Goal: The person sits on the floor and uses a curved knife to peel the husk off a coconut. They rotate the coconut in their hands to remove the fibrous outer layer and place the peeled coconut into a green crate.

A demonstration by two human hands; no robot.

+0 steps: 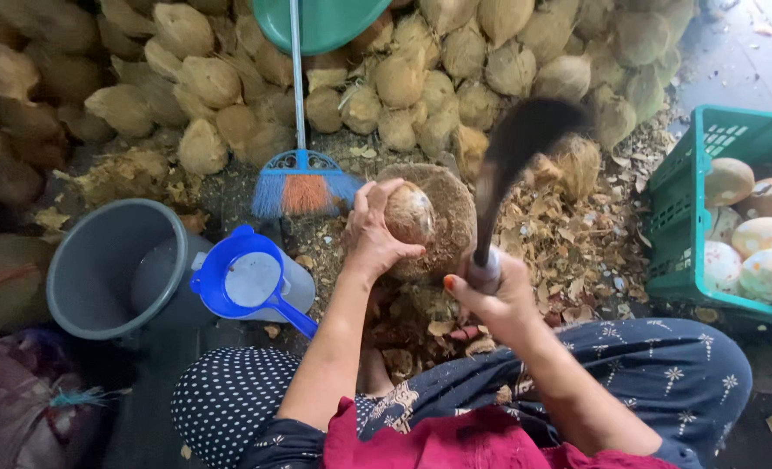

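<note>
Dark, wet floor (733, 61) fills the frame, and a big heap of husked coconuts (212, 82) covers the whole upper part of it. Brown husk chips (577, 252) lie scattered in the middle right. At the right edge stands a green plastic crate (674, 252) with pale peeled coconuts (768, 234) inside. In the left part there is a grey bucket (99, 269), and just beside it a blue jug (251, 282) with a handle. A broom (303, 182) with blue and orange bristles leans in the upper middle, under a green basin (325, 22).

The person sits low, with knees in dark patterned cloth at the bottom of the frame. The left hand (373, 234) is closed around one brown coconut (409, 213), which rests on a round wooden block (447, 217) in the centre. The fingers wrap the left side and the top of the nut; its right side is free. I judge this coconut as hard, rather heavy and round, so it can roll; it is best taken from the side with a wide grip, far from where a blade lands. The shell looks rough, not slippery.

The right hand (494, 295) is clenched firmly on the handle of a curved dark blade (516, 152). The blade is raised toward the upper right of the coconut and it is blurred, so its edge is not clear. It does not touch the nut in this view.
</note>
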